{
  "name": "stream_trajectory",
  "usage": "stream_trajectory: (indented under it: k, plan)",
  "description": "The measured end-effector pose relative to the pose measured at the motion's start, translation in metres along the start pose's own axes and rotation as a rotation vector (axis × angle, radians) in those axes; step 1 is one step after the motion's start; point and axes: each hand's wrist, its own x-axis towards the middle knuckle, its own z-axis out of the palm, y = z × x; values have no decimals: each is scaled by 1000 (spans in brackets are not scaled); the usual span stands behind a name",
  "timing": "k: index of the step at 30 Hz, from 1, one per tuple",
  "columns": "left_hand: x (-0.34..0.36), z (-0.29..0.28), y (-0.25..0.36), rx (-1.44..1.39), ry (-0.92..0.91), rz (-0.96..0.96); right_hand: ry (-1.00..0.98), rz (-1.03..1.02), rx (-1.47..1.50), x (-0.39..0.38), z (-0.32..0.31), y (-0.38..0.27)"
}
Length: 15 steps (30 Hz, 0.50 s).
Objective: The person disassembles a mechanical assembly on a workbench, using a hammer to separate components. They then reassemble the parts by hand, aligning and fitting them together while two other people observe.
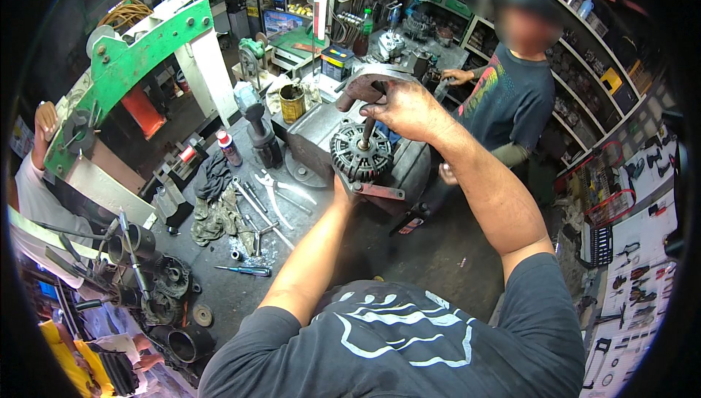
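A round, finned alternator (349, 161) sits against the grey metal block of a bench vise (310, 131). From its centre rises a dark rod (367, 132). My right hand (409, 109), its fingers dark with grime, curls over the rod's upper end and is closed around it. At the alternator's near side my left hand (346, 190) grips the housing, most of its fingers hidden beneath it. A flat metal bar (381, 192) juts out to the right of that hand.
Pliers (272, 188), wrenches, grey rags (217, 215) and a blue screwdriver (248, 271) lie left on the bench. A spray can (228, 148) stands behind them. A green press frame (139, 51) rises far left, with a person's hand (45, 122) on it. A co-worker (504, 98) stands at right.
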Motion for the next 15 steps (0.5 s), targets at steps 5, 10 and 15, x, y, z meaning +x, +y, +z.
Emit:
stream_trajectory:
  k: [5, 10, 15]
  plan:
    - [6, -4, -8, -34, 41, 9, 18, -2, -31, -1, 0, -2]
    - [3, -12, -9, 421, -41, 167, 57, -47, 22, -1, 0, -5]
    - [4, -11, -5, 344, -43, 147, 16, 49, -82, 3, 3, 2]
